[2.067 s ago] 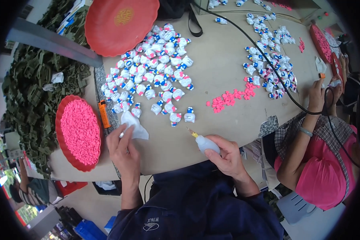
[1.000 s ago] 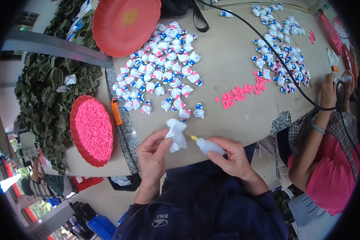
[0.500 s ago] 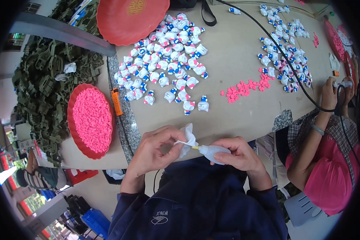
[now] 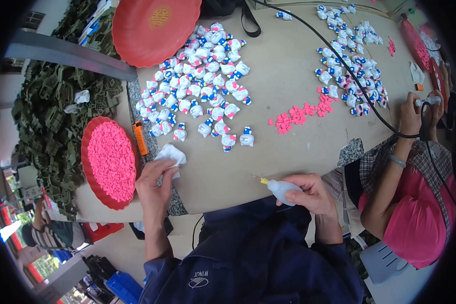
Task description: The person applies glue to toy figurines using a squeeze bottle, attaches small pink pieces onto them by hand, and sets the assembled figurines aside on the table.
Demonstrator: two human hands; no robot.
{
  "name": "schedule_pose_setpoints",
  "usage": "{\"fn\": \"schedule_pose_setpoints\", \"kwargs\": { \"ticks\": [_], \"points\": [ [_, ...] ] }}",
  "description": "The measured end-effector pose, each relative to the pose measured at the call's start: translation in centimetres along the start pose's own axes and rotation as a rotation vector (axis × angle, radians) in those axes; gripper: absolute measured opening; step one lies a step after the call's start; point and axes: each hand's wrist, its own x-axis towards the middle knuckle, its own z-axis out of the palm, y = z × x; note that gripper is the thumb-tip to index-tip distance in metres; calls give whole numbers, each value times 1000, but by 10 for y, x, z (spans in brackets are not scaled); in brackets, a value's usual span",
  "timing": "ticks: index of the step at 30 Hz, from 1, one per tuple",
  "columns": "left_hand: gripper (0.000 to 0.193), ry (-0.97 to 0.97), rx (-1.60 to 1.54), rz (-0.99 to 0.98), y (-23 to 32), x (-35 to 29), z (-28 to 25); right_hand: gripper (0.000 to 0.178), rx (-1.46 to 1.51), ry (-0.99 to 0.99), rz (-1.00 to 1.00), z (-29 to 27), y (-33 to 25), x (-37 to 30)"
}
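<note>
My right hand (image 4: 309, 193) is wrapped round a small translucent squeeze bottle (image 4: 282, 191) with a yellow neck and a thin needle tip pointing left. At the table's left edge, my left hand (image 4: 156, 180) pinches a crumpled white tissue (image 4: 172, 155). Beyond my hands lies a pile of small white figurines (image 4: 207, 76) with blue and pink parts. To its right, small flat pink pieces (image 4: 301, 115) are strewn on the table. A red scalloped dish (image 4: 135, 175) filled with tiny pink pieces stands left of my left hand.
An orange lighter-like object (image 4: 140, 138) lies by the stone edging. Behind it are dark green parts (image 4: 50, 106) in a heap and a red plate (image 4: 131, 30). A black cable (image 4: 347, 61) crosses above more figurines (image 4: 357, 76). At right, a co-worker's hand (image 4: 411, 114) holds a similar bottle.
My left hand has moved left with the tissue, away from the bottle's tip, which is now uncovered. My right hand still holds the bottle, slightly farther right.
</note>
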Motion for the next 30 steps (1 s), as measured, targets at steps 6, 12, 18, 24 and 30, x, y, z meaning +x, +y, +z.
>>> {"fn": "schedule_pose_setpoints", "kwargs": {
  "ticks": [6,12,18,24,30],
  "points": [
    [9,133,-1,-72,30,5,16,28,69,-41,-49,-5,5,-2],
    [11,147,65,208,65,44,17,31,78,-21,-148,-10,5,-3],
    [36,-348,75,489,125,79,63,38,68,154,-223,-14,-3,-15],
    [44,-305,369,670,77,71,90,38,68,207,-280,-25,2,-18],
    [47,-146,514,738,68,104,101,37,44,179,-282,-25,1,-12]
  ]
}}
